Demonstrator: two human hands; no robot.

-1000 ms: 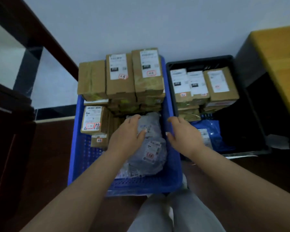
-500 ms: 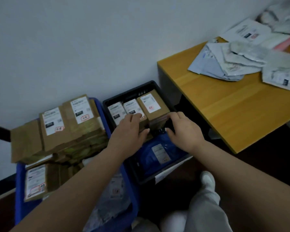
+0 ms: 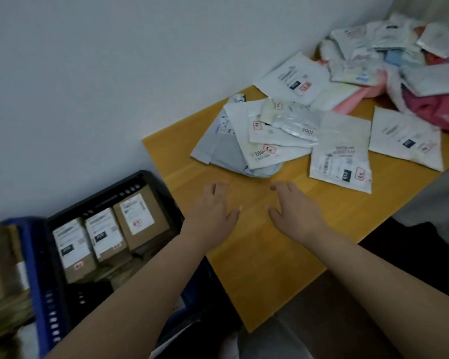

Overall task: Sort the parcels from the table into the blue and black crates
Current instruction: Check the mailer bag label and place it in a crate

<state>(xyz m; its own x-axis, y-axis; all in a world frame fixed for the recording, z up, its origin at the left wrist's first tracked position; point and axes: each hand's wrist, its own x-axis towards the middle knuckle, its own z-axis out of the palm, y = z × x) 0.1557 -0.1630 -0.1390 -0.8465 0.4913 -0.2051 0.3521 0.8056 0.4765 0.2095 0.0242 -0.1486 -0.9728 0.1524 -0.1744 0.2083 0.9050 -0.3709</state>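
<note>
Both of my hands hover empty over the near corner of the yellow table (image 3: 257,255). My left hand (image 3: 213,211) and my right hand (image 3: 293,208) have relaxed, spread fingers and hold nothing. Just beyond them lies a grey soft parcel (image 3: 223,154) under white mailers (image 3: 270,141). Another white labelled mailer (image 3: 341,151) lies to the right. At lower left stands the black crate (image 3: 143,180) with cardboard boxes (image 3: 138,216) in it. The blue crate (image 3: 36,281) shows at the far left edge.
A heap of white, pink and blue bags (image 3: 399,60) fills the table's far right corner against the white wall (image 3: 114,73). A flat white mailer (image 3: 405,138) lies near the table's right edge. My legs in grey trousers (image 3: 270,343) are below.
My view swung from the crates up and right to the table. Both hands left the grey parcel in the blue crate, passed over the black crate, and now hang empty over the table.
</note>
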